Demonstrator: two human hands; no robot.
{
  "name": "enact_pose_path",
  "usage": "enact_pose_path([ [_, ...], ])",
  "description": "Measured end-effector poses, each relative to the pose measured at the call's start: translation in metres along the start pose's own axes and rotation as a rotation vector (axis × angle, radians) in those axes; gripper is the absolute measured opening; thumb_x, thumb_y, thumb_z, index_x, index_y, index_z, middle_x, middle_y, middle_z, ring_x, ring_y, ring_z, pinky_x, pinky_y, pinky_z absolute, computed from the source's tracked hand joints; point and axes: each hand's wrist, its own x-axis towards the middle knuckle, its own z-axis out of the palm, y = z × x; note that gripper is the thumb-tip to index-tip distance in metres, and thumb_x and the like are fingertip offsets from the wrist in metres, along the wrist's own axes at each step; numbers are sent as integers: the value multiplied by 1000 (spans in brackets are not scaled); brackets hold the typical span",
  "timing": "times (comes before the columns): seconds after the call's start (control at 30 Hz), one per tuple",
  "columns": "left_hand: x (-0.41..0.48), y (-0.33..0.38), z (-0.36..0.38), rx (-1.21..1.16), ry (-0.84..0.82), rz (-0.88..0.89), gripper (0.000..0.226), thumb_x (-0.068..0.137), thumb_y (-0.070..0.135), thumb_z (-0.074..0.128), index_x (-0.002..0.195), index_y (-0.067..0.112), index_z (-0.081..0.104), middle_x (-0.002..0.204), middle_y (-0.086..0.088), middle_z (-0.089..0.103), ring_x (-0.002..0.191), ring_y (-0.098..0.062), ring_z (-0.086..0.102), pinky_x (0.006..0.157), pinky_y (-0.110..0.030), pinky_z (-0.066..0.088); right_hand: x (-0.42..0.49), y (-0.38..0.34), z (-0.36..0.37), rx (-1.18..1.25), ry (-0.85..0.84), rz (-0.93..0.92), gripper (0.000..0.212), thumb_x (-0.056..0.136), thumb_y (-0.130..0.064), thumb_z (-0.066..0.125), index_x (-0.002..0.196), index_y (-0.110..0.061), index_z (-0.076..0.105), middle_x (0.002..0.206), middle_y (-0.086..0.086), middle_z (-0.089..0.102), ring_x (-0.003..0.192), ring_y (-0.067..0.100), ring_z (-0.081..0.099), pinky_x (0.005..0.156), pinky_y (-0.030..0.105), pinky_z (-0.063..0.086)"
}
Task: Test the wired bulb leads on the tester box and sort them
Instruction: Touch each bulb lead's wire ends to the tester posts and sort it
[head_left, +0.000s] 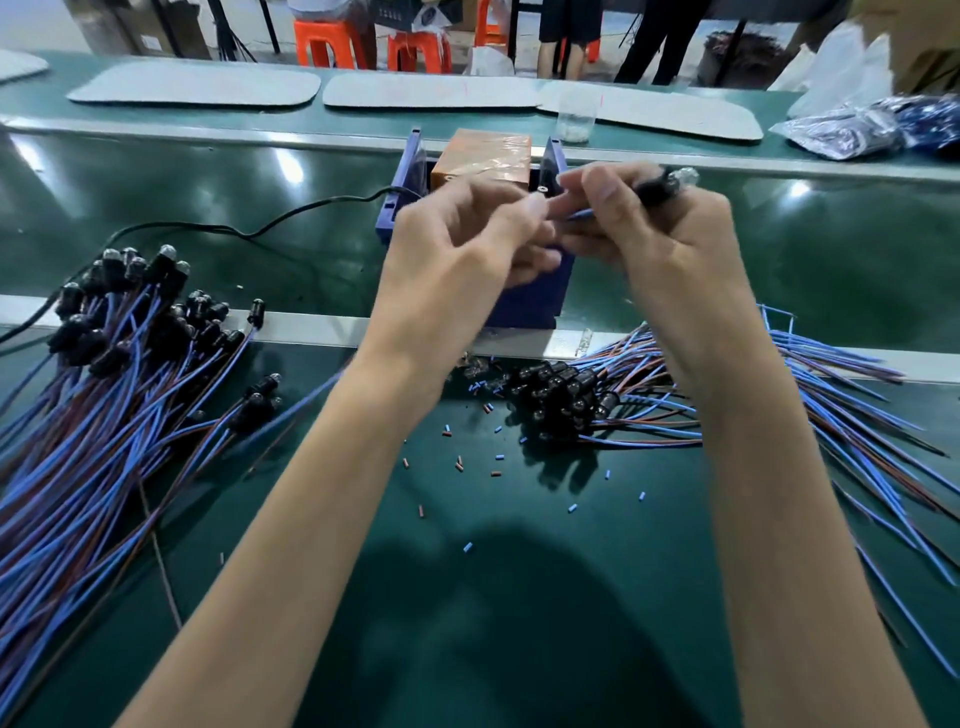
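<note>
A glossy dark-green worktop (467, 571) is crossed by a pale metal rail (311, 325). On it stands the tester box (524, 306), a blue plastic frame with upright side walls around an orange block (485, 156) wrapped in shiny clear tape. A thin black cable (234, 228) snakes away from it to the left.

Both hands are raised just in front of the box. The right hand (660, 234) has its grip curled round one bulb lead (657, 183), holding the black socket, with the small clear bulb poking out past the fingers. The left hand (457, 244) has thumb and forefinger pressed together in a pinch on the lead's blue wire (576, 214), its other fingers loosely bent. Blur softens the fingertips.

A left pile (104, 389) of leads, black sockets on blue and brown insulated wires, fans across the worktop. A right pile (571, 395) lies just below the box. Short blue and brown insulation offcuts (457, 462) are scattered between them. A clear plastic cup (575, 122) stands behind the box.
</note>
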Motion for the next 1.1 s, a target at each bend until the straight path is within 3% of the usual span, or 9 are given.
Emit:
enact_pose_path([
  [0.1,3,0,0,-174,-78,-393,48,98,40,40,79,7,68,80,-9,75,74,-19,73,58,-16,54,-1,-5,-3,-52,14,-51,13,90,-4,61,102,-3,63,91,7,69,83,11,68,80,20,52],
  [0.2,7,-2,-6,-623,-42,-573,62,99,48,29,106,-5,61,97,-20,72,92,-27,71,76,-24,57,-4,-11,-3,-1,-42,-50,13,91,-1,57,103,-3,63,90,9,69,80,13,70,76,21,53],
  [0.33,12,-6,-12,-1038,300,-605,52,103,34,22,111,-5,56,85,-17,68,73,-27,69,69,-30,56,-6,-14,-4,-73,-70,-27,17,98,-13,50,89,-12,65,79,-3,69,72,10,65,71,24,51],
  [0.47,14,-8,-20,-1126,656,-556,46,101,28,19,79,5,53,76,-5,57,64,-19,58,61,-28,46,-4,-14,-7,-76,45,7,28,100,-21,46,78,-15,62,65,-11,63,67,2,58,65,16,46],
  [0.6,16,-9,-24,-1158,810,-458,42,99,19,20,74,9,52,66,-1,51,55,-16,52,59,-26,45,0,-9,-14,-49,265,77,32,100,-28,47,72,-18,58,62,-11,60,61,2,56,60,16,42],
  [0.7,20,-10,-26,-1187,818,-359,42,102,21,25,71,9,51,54,0,48,45,-13,50,51,-22,44,4,-6,-23,-1,481,133,32,100,-25,48,70,-18,55,61,-7,57,52,1,52,52,14,37],
  [0.87,19,-12,-19,-902,504,-317,39,106,25,27,71,16,43,41,8,30,34,-6,25,38,-17,26,7,-8,-36,54,653,181,34,100,-24,46,66,-19,52,48,-12,57,49,2,53,53,18,40],
  [0.97,14,-10,-10,-491,162,-355,37,103,25,34,68,18,43,43,10,26,34,-4,18,35,-16,21,6,-7,-39,157,585,185,31,101,-22,43,72,-15,50,51,-8,58,46,8,49,50,19,41],
  [1.1,4,-10,13,213,-158,-347,46,99,35,42,55,20,46,36,11,32,30,-5,27,43,-22,25,2,-8,-36,228,423,128,27,98,-18,50,72,-15,55,50,-9,38,40,4,24,37,17,19],
])
